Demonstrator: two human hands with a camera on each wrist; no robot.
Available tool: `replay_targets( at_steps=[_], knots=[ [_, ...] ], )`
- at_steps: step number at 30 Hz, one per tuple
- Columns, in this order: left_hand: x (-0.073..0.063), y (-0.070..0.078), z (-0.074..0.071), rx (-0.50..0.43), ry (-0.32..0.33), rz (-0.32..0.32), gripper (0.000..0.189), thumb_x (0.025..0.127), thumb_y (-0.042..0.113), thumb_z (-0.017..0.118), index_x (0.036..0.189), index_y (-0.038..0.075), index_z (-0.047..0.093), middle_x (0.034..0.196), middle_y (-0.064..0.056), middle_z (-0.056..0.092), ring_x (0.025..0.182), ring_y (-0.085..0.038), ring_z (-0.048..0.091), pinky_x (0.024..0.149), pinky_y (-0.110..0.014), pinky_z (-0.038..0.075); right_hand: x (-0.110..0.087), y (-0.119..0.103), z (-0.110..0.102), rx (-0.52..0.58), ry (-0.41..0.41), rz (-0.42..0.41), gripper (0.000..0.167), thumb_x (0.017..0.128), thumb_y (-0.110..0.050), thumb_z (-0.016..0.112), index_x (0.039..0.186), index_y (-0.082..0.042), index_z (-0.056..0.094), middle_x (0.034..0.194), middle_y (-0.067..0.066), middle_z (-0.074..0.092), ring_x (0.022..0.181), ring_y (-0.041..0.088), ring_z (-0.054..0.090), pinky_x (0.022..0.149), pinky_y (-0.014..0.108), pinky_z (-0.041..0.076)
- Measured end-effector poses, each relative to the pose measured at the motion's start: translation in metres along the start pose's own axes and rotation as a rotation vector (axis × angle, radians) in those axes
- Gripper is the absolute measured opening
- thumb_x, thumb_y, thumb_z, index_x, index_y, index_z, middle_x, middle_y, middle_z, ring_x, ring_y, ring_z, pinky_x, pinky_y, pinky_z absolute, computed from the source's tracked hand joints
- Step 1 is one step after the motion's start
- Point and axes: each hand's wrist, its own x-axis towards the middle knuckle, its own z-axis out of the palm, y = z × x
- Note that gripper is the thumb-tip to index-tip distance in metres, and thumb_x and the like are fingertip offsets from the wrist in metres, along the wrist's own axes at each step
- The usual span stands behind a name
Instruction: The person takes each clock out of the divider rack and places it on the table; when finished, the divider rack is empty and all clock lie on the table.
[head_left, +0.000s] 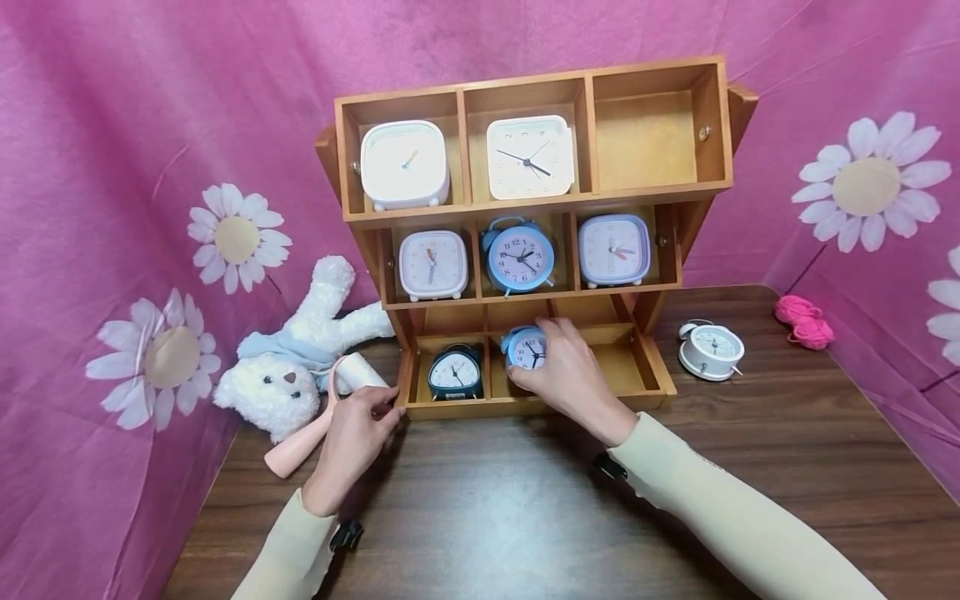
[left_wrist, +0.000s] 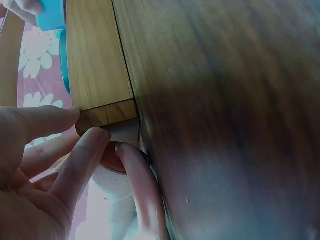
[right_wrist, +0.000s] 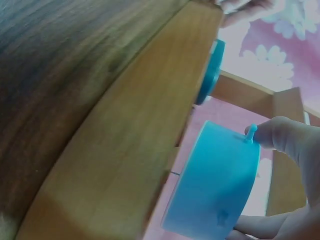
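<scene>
My right hand [head_left: 573,375] grips a blue round alarm clock [head_left: 525,348] by its side, over the bottom row's middle compartment. Its blue casing [right_wrist: 212,182] lies between thumb and fingers in the right wrist view, covering part of the dial from above. My left hand [head_left: 352,442] pinches the lower left front corner of the wooden display shelf [left_wrist: 100,60]. A dark teal alarm clock [head_left: 455,372] stands in the bottom left compartment, between the two hands.
Several clocks fill the upper rows, including a white square clock [head_left: 528,158] and a blue twin-bell clock [head_left: 520,257]. A white alarm clock [head_left: 712,350] and pink yarn [head_left: 804,322] lie right. A white teddy bear [head_left: 288,375] and pink-handled object [head_left: 296,446] lie left.
</scene>
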Motion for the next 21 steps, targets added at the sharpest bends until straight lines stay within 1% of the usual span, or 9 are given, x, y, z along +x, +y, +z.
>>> replay_targets(
  at_steps=[3, 6, 12, 14, 15, 16, 17, 20, 21],
  knots=[
    [-0.001, -0.001, 0.000, -0.010, 0.009, 0.014, 0.027, 0.093, 0.004, 0.087, 0.119, -0.001, 0.085, 0.112, -0.018, 0.085, 0.092, -0.027, 0.081, 0.085, -0.048, 0.064, -0.006, -0.001, -0.008, 0.020, 0.003, 0.002, 0.089, 0.083, -0.037, 0.091, 0.153, 0.007, 0.059, 0.144, 0.026, 0.064, 0.121, 0.044, 0.069, 0.104, 0.061, 0.060],
    [-0.001, -0.013, 0.006, -0.038, 0.045, 0.061, 0.026, 0.092, 0.006, 0.087, 0.117, 0.000, 0.086, 0.110, -0.018, 0.085, 0.089, -0.027, 0.080, 0.081, -0.047, 0.064, -0.012, -0.001, -0.016, 0.032, 0.008, -0.007, 0.090, 0.083, -0.037, 0.091, 0.155, 0.007, 0.058, 0.146, 0.025, 0.064, 0.123, 0.044, 0.069, 0.104, 0.061, 0.059],
    [0.004, -0.078, 0.046, -0.019, 0.078, 0.114, 0.030, 0.091, 0.019, 0.090, 0.120, 0.011, 0.087, 0.110, -0.008, 0.086, 0.086, -0.013, 0.078, 0.077, -0.035, 0.062, -0.030, 0.002, -0.040, 0.034, 0.011, -0.003, 0.090, 0.084, -0.038, 0.091, 0.157, 0.003, 0.057, 0.149, 0.023, 0.063, 0.124, 0.041, 0.067, 0.104, 0.060, 0.058],
    [0.006, -0.089, 0.054, 0.002, 0.077, 0.117, 0.030, 0.092, 0.023, 0.090, 0.121, 0.015, 0.087, 0.111, -0.003, 0.086, 0.088, -0.009, 0.078, 0.078, -0.033, 0.062, -0.036, 0.004, -0.049, 0.027, 0.014, -0.003, 0.091, 0.084, -0.038, 0.091, 0.158, 0.003, 0.057, 0.150, 0.022, 0.063, 0.125, 0.040, 0.067, 0.103, 0.059, 0.057],
    [0.006, -0.092, 0.055, 0.005, 0.077, 0.118, 0.030, 0.093, 0.024, 0.090, 0.121, 0.016, 0.087, 0.111, -0.002, 0.086, 0.088, -0.008, 0.078, 0.078, -0.033, 0.062, -0.039, 0.006, -0.054, 0.022, 0.020, -0.006, 0.090, 0.085, -0.039, 0.091, 0.158, 0.002, 0.057, 0.151, 0.022, 0.063, 0.126, 0.040, 0.066, 0.102, 0.058, 0.056],
    [0.005, -0.080, 0.048, -0.002, 0.068, 0.108, 0.029, 0.093, 0.022, 0.090, 0.121, 0.014, 0.087, 0.111, -0.004, 0.086, 0.088, -0.010, 0.078, 0.079, -0.035, 0.063, -0.042, 0.009, -0.058, 0.015, 0.026, -0.007, 0.090, 0.084, -0.038, 0.091, 0.158, 0.002, 0.057, 0.151, 0.022, 0.063, 0.127, 0.041, 0.066, 0.102, 0.058, 0.056],
    [0.005, -0.081, 0.048, -0.004, 0.069, 0.111, 0.029, 0.094, 0.024, 0.090, 0.121, 0.015, 0.087, 0.111, -0.003, 0.086, 0.088, -0.009, 0.078, 0.079, -0.035, 0.063, -0.044, 0.012, -0.063, 0.011, 0.032, -0.010, 0.090, 0.084, -0.038, 0.091, 0.157, 0.002, 0.058, 0.151, 0.022, 0.063, 0.128, 0.041, 0.065, 0.102, 0.059, 0.055],
    [0.004, -0.065, 0.038, -0.037, 0.069, 0.115, 0.027, 0.096, 0.025, 0.087, 0.119, 0.010, 0.087, 0.110, -0.008, 0.086, 0.087, -0.011, 0.077, 0.079, -0.031, 0.061, -0.051, 0.025, -0.076, -0.013, 0.059, -0.019, 0.090, 0.083, -0.037, 0.092, 0.156, 0.002, 0.058, 0.151, 0.024, 0.063, 0.131, 0.044, 0.063, 0.103, 0.062, 0.053],
    [0.002, -0.055, 0.030, -0.059, 0.065, 0.120, 0.028, 0.097, 0.024, 0.087, 0.120, 0.008, 0.087, 0.111, -0.010, 0.086, 0.089, -0.013, 0.078, 0.081, -0.031, 0.061, -0.053, 0.030, -0.080, -0.019, 0.072, -0.021, 0.090, 0.082, -0.036, 0.093, 0.156, 0.002, 0.059, 0.150, 0.024, 0.063, 0.132, 0.045, 0.063, 0.103, 0.063, 0.052]
  ],
)
